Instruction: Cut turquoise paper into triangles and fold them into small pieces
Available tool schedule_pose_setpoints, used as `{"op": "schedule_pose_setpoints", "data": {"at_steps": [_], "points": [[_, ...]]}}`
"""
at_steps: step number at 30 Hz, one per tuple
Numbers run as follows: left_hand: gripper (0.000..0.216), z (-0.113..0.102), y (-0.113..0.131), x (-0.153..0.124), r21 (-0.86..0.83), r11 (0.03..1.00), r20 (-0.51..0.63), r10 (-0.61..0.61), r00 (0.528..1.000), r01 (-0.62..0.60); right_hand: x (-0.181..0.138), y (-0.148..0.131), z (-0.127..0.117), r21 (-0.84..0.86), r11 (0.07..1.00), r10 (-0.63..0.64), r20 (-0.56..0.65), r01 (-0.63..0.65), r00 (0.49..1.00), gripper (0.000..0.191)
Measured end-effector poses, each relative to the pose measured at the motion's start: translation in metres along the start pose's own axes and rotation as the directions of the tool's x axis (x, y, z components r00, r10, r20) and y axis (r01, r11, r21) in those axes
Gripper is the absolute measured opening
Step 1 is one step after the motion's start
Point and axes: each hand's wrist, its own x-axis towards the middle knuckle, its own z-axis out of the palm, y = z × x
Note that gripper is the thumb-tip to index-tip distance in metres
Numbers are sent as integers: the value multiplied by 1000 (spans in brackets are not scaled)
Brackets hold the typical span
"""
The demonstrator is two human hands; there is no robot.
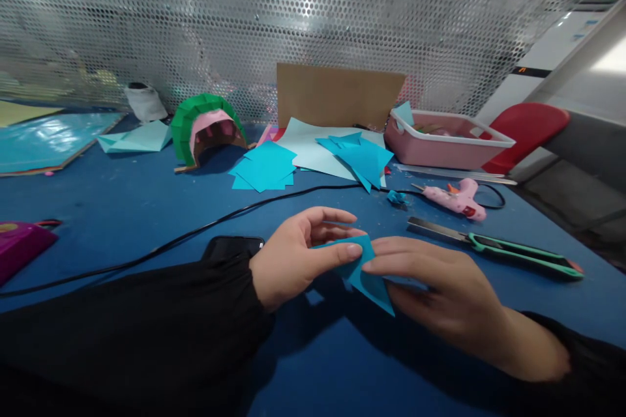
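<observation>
Between my hands, above the table's near middle, is a small folded piece of blue paper [364,280]. My left hand [308,247] pinches its upper left part, thumb lying on top and fingers behind. From the other side, my right hand [435,280] grips the paper's right edge, fingers pressed together; its thumb is hidden. One corner of the sheet points down toward me. Beyond my hands lie a stack of blue paper squares [268,166] and some folded blue paper [362,153] on white sheets [310,146]. A small crumpled blue paper piece [397,197] sits near the cable.
A utility knife [523,254] with its blade out and a pink glue gun [460,199] lie on the right. Behind them stands a pink basket [440,143]. A black cable [210,225] crosses the table past a phone [232,247]. A green paper arch [208,124] stands back left.
</observation>
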Motion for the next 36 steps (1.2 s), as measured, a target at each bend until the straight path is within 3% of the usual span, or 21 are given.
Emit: {"op": "schedule_pose_setpoints", "data": {"at_steps": [3, 7, 14, 22, 27, 32, 36], "points": [[30, 0, 1, 0, 14, 1000, -31, 9, 999, -9, -1, 2, -1, -50, 998, -47, 7, 47, 999, 26], [28, 0, 2, -1, 32, 999, -45, 31, 999, -29, -1, 5, -3, 39, 999, 21, 63, -24, 998, 17], [32, -1, 1, -3, 132, 989, 120, -79, 990, 63, 2, 0, -1, 208, 937, 277, 53, -282, 959, 10], [34, -1, -2, -3, 107, 994, 172, -53, 984, 35, 2, -5, 0, 146, 920, 365, 20, -364, 931, 10], [34, -2, -4, -4, 177, 984, 171, -8, 985, -23, 2, -6, 3, 175, 883, 444, -15, -435, 896, 8], [27, 1, -3, -6, 199, 979, 130, 12, 991, -38, 2, -8, 4, 210, 883, 427, 11, -420, 904, 9], [23, 2, 0, -7, 194, 975, 51, 100, 994, -108, 1, -8, 2, 247, 874, 431, 1, -418, 902, 7]]}}
